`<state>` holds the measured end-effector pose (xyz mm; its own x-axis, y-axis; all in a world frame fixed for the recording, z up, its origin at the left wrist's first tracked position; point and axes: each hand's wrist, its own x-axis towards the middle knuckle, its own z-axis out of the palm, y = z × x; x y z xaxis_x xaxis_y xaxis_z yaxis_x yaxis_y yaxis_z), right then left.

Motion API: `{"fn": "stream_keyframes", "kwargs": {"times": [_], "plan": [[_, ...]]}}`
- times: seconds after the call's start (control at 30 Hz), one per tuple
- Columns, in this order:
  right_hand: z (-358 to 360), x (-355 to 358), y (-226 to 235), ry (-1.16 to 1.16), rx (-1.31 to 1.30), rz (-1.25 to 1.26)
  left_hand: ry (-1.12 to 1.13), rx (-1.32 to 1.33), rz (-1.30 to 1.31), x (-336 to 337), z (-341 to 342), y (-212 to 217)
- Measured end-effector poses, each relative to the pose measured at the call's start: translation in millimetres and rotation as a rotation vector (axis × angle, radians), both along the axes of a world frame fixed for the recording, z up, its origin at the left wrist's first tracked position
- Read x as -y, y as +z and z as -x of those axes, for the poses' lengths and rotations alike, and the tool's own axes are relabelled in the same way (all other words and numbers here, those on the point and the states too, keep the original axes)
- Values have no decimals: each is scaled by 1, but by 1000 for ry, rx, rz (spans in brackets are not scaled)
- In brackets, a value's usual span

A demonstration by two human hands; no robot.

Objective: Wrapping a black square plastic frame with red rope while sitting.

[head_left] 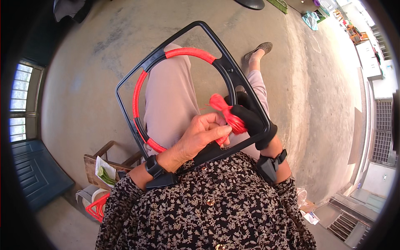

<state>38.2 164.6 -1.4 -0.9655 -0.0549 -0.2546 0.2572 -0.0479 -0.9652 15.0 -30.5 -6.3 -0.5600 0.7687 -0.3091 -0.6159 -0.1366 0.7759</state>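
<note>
Red cord bundle, with black frame and ring

Left hand [207, 131]: bare, centre; thumb and fingers pinching the cord [236, 124]. Right hand [254, 123]: black-gloved, right of centre; closed about the cord bundle beside the ring; whether it also grips the ring cannot be told. Cord: red, bundled, between the hands. Ring [136, 98]: black, wrapped red in sections, centre. Frame [231, 66]: black, tilted, around the ring, above the lap. Trousers [170, 87]: pale, beneath. Shirt [200, 204]: floral, lower centre. Basket [98, 207]: red, lower left. Door [39, 171]: blue, left edge. Broom [278, 5]: green, upper right.
</note>
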Motion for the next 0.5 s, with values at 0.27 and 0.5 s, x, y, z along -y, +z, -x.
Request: {"fn": "stream_keyframes", "kwargs": {"times": [0.27, 0.5], "plan": [[-10, 12, -33, 1, 12, 396, 5, 116, 60, -4, 3, 0], [12, 1, 0, -483, 160, 888, 28, 262, -72, -3, 0, -2]]}}
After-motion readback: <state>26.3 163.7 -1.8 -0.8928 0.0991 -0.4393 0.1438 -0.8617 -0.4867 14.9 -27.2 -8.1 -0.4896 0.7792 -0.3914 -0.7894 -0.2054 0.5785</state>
